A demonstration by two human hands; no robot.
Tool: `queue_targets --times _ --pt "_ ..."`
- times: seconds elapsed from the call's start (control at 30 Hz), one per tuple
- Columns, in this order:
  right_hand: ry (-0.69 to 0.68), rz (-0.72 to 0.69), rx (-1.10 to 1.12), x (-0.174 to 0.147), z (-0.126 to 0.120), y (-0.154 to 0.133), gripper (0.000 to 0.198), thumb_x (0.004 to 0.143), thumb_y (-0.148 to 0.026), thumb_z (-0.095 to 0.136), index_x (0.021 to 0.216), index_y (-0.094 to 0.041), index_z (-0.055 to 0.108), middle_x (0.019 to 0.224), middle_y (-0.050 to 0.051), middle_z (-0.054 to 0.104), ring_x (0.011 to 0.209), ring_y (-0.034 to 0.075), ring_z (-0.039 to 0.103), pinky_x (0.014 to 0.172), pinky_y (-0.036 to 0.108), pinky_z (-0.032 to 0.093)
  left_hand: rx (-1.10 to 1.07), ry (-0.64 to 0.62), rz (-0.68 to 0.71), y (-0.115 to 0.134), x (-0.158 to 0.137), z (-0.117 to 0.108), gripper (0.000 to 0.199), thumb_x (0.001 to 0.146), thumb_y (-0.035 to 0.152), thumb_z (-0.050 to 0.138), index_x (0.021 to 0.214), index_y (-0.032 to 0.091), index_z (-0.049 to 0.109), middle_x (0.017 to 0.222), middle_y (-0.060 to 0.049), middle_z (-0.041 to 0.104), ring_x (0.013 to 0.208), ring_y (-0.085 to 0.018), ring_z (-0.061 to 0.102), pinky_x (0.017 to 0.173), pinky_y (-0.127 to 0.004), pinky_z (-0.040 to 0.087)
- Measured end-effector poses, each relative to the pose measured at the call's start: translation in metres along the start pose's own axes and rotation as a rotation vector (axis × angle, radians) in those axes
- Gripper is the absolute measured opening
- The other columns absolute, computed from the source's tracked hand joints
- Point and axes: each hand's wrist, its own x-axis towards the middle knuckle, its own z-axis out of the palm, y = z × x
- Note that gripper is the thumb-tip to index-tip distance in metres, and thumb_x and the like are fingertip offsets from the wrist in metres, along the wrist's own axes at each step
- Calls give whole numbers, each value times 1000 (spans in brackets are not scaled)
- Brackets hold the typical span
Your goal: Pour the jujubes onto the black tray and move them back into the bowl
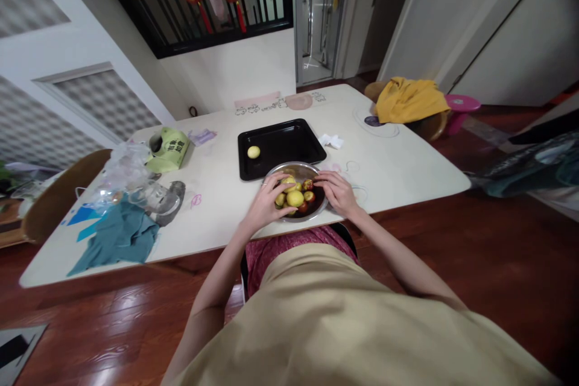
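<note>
A round metal bowl [296, 167] at the table's near edge holds several round yellow fruits [295, 198] and several reddish ones [308, 184]. My left hand [269, 200] reaches over the bowl's left rim, thumb and fingers spread around yellow fruits; whether it grips one is unclear. On the right side, my right hand [337, 192] lies at the rim with fingers stretched over the edge, holding no fruit. Just behind the bowl lies a black baking tray [289, 143], with a single yellow fruit [254, 152] on its left part.
A crumpled white tissue [332, 141] lies right of the tray on the white table [217, 193]. At left are a green tissue pack [168, 149], clear plastic bags [124, 166] and a teal cloth [120, 235]. A yellow garment [409, 101] drapes a chair at the far right.
</note>
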Motion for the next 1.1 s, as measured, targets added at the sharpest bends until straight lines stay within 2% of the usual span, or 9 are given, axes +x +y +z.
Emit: queue_targets --times 0.23,0.3,0.37,0.47,0.57,0.67,0.83,0.97,1.1 --pt "-14 43 20 -1 0 -1 43 113 -37 39 109 -26 81 115 11 81 121 31 73 105 58 62 -54 -17 -42 2 1 -6 68 90 52 85 147 24 62 152 -20 58 146 -38 54 123 -64 46" --pt "2 63 34 0 -1 -1 45 113 -38 38 108 -26 81 115 11 81 118 30 73 105 58 61 -61 30 -75 -2 0 -7 66 93 54 81 148 24 61 152 -19 58 147 -37 54 123 -63 45" --pt "42 71 48 6 -3 -1 46 113 -38 37 107 -26 81 114 11 81 114 30 74 102 57 62 -54 116 -121 -8 -2 -6 55 100 52 72 146 24 63 151 -18 60 147 -35 54 124 -60 46" --pt "50 51 51 31 -6 -1 41 113 -38 41 105 -25 80 112 11 80 112 29 74 99 55 62 -38 244 -164 -18 -8 -2 38 109 45 58 139 22 67 143 -16 65 143 -31 58 122 -58 48" --pt "-48 -25 44 72 0 -1 33 111 -37 49 107 -25 79 112 11 80 108 28 74 99 51 62 -36 276 -161 -24 -13 3 35 113 40 50 135 21 69 140 -16 67 140 -28 60 119 -57 50" --pt "-185 -111 22 118 23 5 30 110 -32 50 114 -23 78 117 11 79 112 27 72 101 48 62 -44 248 -125 -24 -14 7 34 114 36 47 133 20 70 140 -16 68 140 -28 61 119 -55 50" --pt "-479 -187 -66 178 91 28 34 104 -18 54 132 -20 73 134 12 74 127 29 67 110 50 59 -80 202 -75 -22 -14 9 34 114 32 44 133 19 70 143 -17 67 141 -27 60 120 -54 50" --pt "-628 -199 -148 207 143 44 44 98 -10 59 141 -16 67 149 16 66 133 29 62 113 51 56 -85 181 -69 -22 -16 9 36 114 32 43 134 19 70 144 -17 67 140 -28 61 120 -55 51" --pt "-736 -229 -151 218 173 53 48 90 -6 73 137 -14 68 147 18 67 131 28 64 113 47 54 -73 174 -77 -23 -17 10 37 114 33 41 133 20 70 143 -17 68 139 -29 63 118 -57 52"
